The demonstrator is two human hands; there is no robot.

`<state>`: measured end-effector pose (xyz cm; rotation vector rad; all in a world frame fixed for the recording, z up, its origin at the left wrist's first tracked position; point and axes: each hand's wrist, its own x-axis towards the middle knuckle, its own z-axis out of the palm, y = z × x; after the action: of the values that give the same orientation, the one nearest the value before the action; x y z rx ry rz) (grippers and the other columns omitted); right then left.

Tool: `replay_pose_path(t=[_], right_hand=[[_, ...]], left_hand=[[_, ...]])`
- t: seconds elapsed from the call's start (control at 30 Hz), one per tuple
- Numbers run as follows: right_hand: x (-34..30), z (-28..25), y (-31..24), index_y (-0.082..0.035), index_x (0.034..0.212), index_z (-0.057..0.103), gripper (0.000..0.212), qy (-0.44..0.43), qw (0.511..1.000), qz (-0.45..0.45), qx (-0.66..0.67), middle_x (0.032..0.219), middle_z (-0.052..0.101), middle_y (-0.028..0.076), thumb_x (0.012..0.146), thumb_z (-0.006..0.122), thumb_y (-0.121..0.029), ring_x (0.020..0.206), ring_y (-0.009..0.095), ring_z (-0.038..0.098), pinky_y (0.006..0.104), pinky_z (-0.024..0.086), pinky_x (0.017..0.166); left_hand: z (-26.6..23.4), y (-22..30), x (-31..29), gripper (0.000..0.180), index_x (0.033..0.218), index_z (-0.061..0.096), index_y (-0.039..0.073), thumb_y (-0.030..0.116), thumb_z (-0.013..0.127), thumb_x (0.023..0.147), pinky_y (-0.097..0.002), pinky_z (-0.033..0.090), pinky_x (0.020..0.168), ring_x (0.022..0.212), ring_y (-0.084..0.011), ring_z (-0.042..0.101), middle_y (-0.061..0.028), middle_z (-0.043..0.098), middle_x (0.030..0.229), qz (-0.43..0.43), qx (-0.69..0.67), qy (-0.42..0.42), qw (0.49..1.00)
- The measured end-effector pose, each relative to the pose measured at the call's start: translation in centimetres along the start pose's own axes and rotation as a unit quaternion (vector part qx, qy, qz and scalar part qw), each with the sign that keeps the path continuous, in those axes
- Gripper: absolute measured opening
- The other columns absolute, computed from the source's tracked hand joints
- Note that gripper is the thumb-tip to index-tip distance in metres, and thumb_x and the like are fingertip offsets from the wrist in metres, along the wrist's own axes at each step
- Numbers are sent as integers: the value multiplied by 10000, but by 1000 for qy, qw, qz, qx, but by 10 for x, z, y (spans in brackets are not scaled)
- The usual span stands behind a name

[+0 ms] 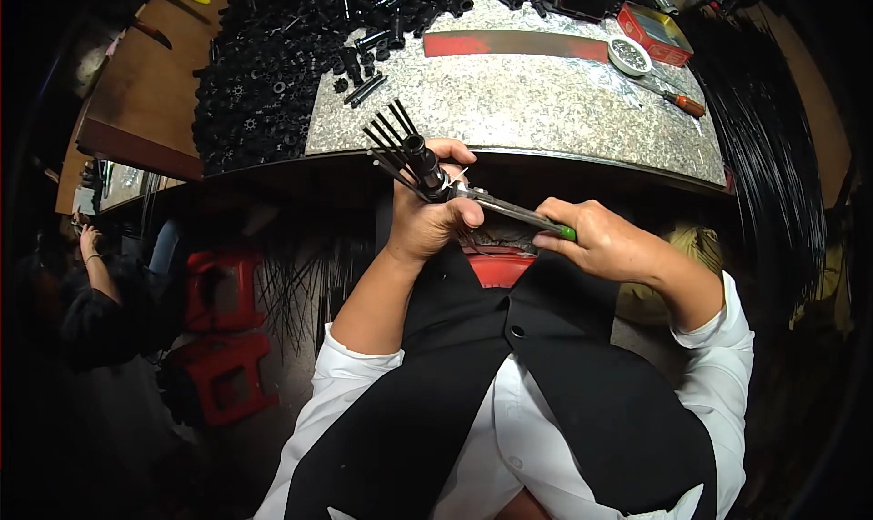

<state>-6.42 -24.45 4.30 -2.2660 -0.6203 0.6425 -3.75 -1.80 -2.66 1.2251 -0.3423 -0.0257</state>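
Observation:
My left hand [420, 225] is closed around a black tubular umbrella hub [426, 164], tilted up toward the table. Several thin black ribs [386, 138] fan out from its left side, their ends pointing up and left. My right hand [605, 238] grips long-handled metal pliers [514, 210] with a green handle end. The plier jaws meet the hub's lower end beside my left thumb, where a short pale wire end sticks out. Whether the jaws are clamped on that wire is too small to tell.
Loose black hubs and tubes [264, 84] pile up at the far left of the speckled tabletop [536, 97]. Toward its back lie a red bar [514, 44], a white bowl [629, 56], a red box [655, 31] and a screwdriver [684, 104]. Long black ribs [764, 129] hang at right; red stools [218, 375] stand left, near another person's hand [88, 240].

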Motion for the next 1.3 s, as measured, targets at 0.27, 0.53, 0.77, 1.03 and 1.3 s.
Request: replay_pose_path(t=[0.27, 0.53, 0.77, 1.03, 1.3], right_hand=[[2, 7, 14, -8, 977, 546, 182, 26, 999, -34, 17, 749, 609, 203, 844, 650, -78, 682, 359, 602, 369, 460, 598], [-11, -13, -2, -43, 923, 537, 225, 204, 909, -111, -346, 717, 516, 117, 818, 667, -193, 625, 285, 572, 396, 438, 537], [-19, -25, -11, -49, 926, 538, 238, 200, 875, -116, -426, 680, 470, 90, 829, 644, -239, 599, 241, 545, 365, 435, 537], [-20, -27, -7, -59, 917, 518, 145, 172, 860, -106, -468, 686, 474, 79, 811, 583, -133, 564, 215, 556, 346, 450, 511], [-23, -28, -14, -45, 966, 539, 219, 161, 878, -84, -443, 695, 478, 90, 837, 617, -204, 602, 239, 553, 365, 443, 539]], left_hand=[[-6, 4, 0, 808, 1065, 487, -19, 446, 866, 524, -174, 304, 512, 559, -8, 396, 91, 431, 621, -11, -50, -17, 999], [-15, 14, 5, 969, 1109, 448, -28, 603, 784, 456, -160, 327, 573, 581, -11, 426, 87, 452, 621, -37, 69, -83, 993], [-4, 15, 9, 939, 1061, 441, 15, 604, 804, 427, -162, 329, 621, 631, -13, 394, 99, 437, 642, 32, 125, -87, 988], [1, 13, 11, 821, 942, 364, 111, 332, 949, 409, -178, 261, 522, 586, -11, 316, 101, 334, 654, -80, 31, -123, 989], [-4, 11, 11, 870, 955, 351, 111, 388, 929, 366, -171, 278, 526, 571, -5, 321, 107, 342, 631, -68, 20, -102, 992]])
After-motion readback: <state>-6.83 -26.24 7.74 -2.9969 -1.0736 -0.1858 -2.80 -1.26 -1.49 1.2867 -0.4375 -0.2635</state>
